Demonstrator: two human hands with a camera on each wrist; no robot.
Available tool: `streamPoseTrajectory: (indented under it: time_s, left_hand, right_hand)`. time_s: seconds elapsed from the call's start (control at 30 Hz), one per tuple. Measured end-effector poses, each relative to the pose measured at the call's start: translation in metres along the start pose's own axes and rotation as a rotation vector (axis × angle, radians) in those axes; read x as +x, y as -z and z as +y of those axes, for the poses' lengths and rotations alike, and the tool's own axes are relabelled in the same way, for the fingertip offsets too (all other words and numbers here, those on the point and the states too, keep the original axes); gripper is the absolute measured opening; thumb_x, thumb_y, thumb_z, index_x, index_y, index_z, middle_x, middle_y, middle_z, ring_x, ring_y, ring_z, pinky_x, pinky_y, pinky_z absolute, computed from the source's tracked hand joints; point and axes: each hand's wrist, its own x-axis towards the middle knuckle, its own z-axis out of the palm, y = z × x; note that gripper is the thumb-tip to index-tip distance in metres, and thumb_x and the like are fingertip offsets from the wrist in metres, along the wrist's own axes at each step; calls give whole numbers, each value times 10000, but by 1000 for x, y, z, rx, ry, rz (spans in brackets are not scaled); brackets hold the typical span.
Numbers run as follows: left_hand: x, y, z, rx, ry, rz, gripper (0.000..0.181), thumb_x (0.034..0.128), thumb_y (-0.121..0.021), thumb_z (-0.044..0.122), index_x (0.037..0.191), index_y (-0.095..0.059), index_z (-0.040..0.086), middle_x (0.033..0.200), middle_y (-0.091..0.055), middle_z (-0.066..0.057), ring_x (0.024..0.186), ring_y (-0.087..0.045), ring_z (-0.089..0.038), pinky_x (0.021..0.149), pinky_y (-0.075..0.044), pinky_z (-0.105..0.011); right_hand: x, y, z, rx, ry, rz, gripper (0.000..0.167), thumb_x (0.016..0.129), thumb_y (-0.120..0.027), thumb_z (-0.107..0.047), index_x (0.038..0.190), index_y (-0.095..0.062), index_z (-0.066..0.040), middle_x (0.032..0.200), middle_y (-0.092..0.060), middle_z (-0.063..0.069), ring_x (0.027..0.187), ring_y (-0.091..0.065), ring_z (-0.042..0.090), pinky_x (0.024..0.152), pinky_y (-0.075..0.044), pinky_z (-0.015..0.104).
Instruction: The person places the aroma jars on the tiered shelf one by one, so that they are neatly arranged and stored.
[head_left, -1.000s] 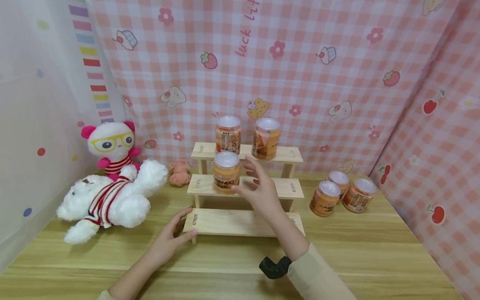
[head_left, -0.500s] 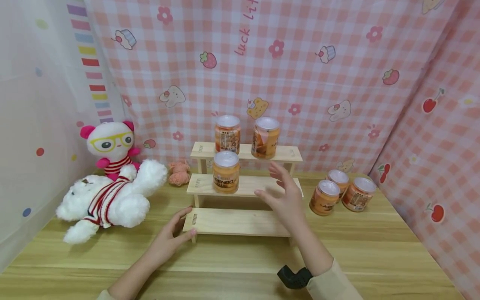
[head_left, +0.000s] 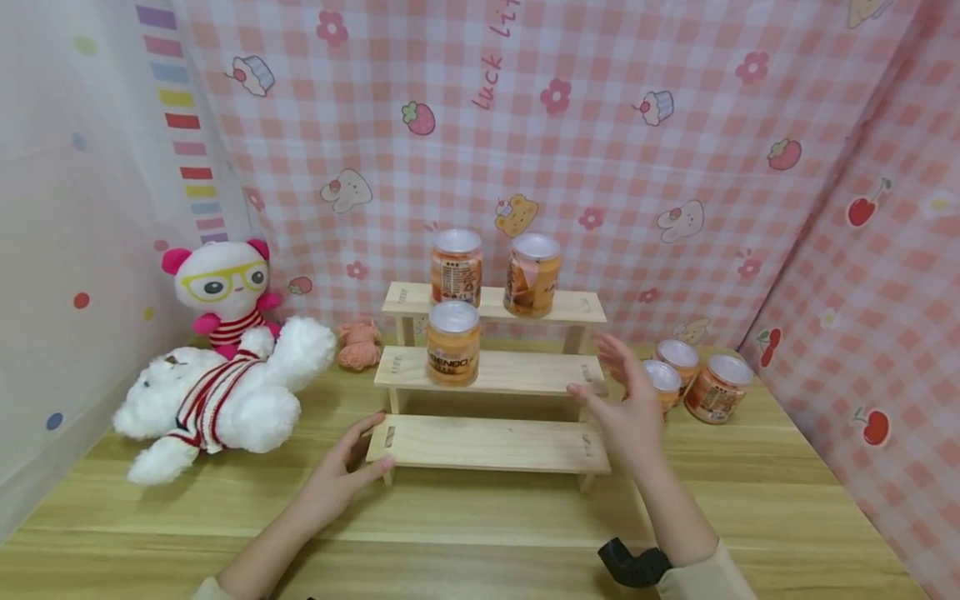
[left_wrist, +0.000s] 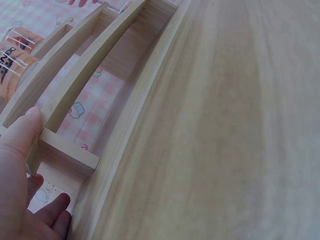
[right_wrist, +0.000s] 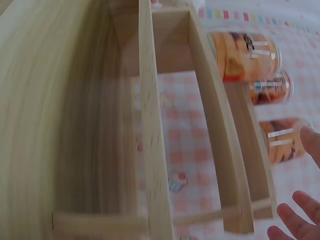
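A pink-and-white gingham curtain (head_left: 615, 167) hangs behind the rack, and one wood-grain bench (head_left: 450, 533) carries it. The rack (head_left: 480, 442) is one pale, bare-wood stand with three flat steps rising toward the back, slots showing near the ends of each. Left of the rack are two plush toys: a white fluffy bear in a red-and-white striped sweater (head_left: 247, 408), lying down, and, behind it, a pink-and-white doll with yellow glasses (head_left: 228, 283), sitting up. At the rack's lowest step, the left hand (head_left: 347, 467) grasps the left end between thumb and fingers. Beside the rack's right end, the right hand (head_left: 630, 408) is released, its fingers spread and holding nothing. Six orange cylindrical cans with silvery-white lids (head_left: 453, 346) all stand upright, their labels bearing dark print: two on the rack's top step, one left of centre on its middle step, three clustered right of it, one partly hidden by the right hand. One peach yarn bundle (head_left: 360, 346) lies just left of the rack.
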Motion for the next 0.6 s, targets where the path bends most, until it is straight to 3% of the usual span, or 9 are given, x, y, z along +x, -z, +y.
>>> streamPoseTrajectory:
  time_s: [0.13,0.27,0.4,0.6]
  left_hand:
    - [0,1,0,1,-2,0,670,894,-695,264,1460,-365,128,1470,-363,-198,1308,-368,-415,1027,-325,-548]
    - [0,1,-1,2,-2,-1,665,893,-695,271,1458,-370,136,1468,-366,-199,1307,-370,-413,1026,-329,-543]
    - [0,1,0,0,-4,1,667,891,-697,268,1457,-370,134,1472,-361,-195,1308,-368,-413,1020,-342,-535]
    - [0,0,0,3,-6,2,671,890,-699,262,1459,-368,131,1464,-368,-207,1302,-375,-417,1012,-352,-536]
  right_hand:
    - [2,11,11,-40,-5,36,713,740,-800,24,1372,-474,-20,1287,-542,184,1186,-496,304,990,-385,368]
    - [3,24,21,-102,-14,72,709,740,-810,0,1371,-489,-45,1274,-555,150,1170,-507,272,944,-408,297]
    - [5,36,29,-123,-21,100,693,748,-815,-25,1366,-502,-58,1269,-562,143,1178,-495,263,962,-390,433]
    - [8,49,42,-127,-61,127,678,752,-813,-25,1354,-503,-53,1277,-561,164,1218,-478,295,992,-357,494]
